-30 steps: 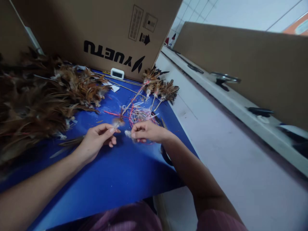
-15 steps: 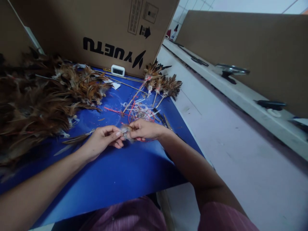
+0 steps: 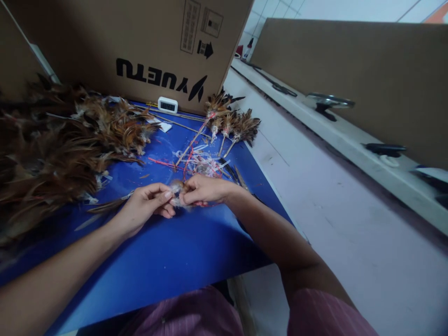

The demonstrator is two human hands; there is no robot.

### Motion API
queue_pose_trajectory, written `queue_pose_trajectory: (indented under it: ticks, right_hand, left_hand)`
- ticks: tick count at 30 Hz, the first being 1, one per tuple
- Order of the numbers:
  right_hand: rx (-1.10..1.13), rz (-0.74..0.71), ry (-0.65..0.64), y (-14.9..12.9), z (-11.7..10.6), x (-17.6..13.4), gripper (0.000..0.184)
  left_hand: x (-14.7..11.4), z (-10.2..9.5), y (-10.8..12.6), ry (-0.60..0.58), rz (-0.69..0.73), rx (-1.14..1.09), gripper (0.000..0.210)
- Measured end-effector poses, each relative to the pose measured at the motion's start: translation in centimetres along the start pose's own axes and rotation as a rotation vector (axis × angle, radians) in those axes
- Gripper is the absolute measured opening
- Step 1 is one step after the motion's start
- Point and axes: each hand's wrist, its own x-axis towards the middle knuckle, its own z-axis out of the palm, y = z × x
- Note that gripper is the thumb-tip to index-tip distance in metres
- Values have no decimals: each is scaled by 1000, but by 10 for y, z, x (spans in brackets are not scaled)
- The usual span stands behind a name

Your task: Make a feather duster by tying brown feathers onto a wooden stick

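Between my two hands, over the blue table (image 3: 168,261), is a small fluffy feather tuft (image 3: 176,187), pale grey with some brown. My left hand (image 3: 149,205) pinches its left side between thumb and forefinger. From the right, my right hand (image 3: 201,190) grips the tuft with curled fingers, and a bit of red shows beneath them. Just beyond lies a tangle of white and red plastic strips (image 3: 203,163). Left of my left hand spreads a big pile of brown feathers (image 3: 66,154).
Several feather bundles on sticks (image 3: 231,122) lie at the table's far right. A small white digital clock (image 3: 167,105) stands before a large cardboard box (image 3: 154,42). Dark feathers (image 3: 240,177) lie past my right wrist. A white ledge (image 3: 301,105) with handled tools runs along the right.
The feather tuft looks more spread, with a small gap opened between my hands. Both hands stay pinched on it. The whole view has shifted slightly.
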Motion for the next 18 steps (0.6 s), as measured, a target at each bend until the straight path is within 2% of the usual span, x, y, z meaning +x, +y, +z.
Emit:
queue_pose_trajectory:
  ticks: [3, 8, 14, 16, 18]
  right_hand:
    - [47, -6, 25, 2, -1, 2, 19]
    - [89, -20, 48, 5, -1, 7, 12]
    - [149, 8, 86, 3, 1, 7, 17]
    - [160, -2, 140, 3, -1, 5, 16]
    - [115, -8, 249, 6, -5, 1, 13]
  left_hand:
    - [0, 0, 0, -6, 1, 17, 25]
    - [0, 1, 1, 7, -12, 42, 27]
    - [1, 2, 2, 8, -43, 41, 30]
    - [1, 2, 3, 44, -50, 20, 31]
    - [1, 1, 3, 93, -54, -13, 31]
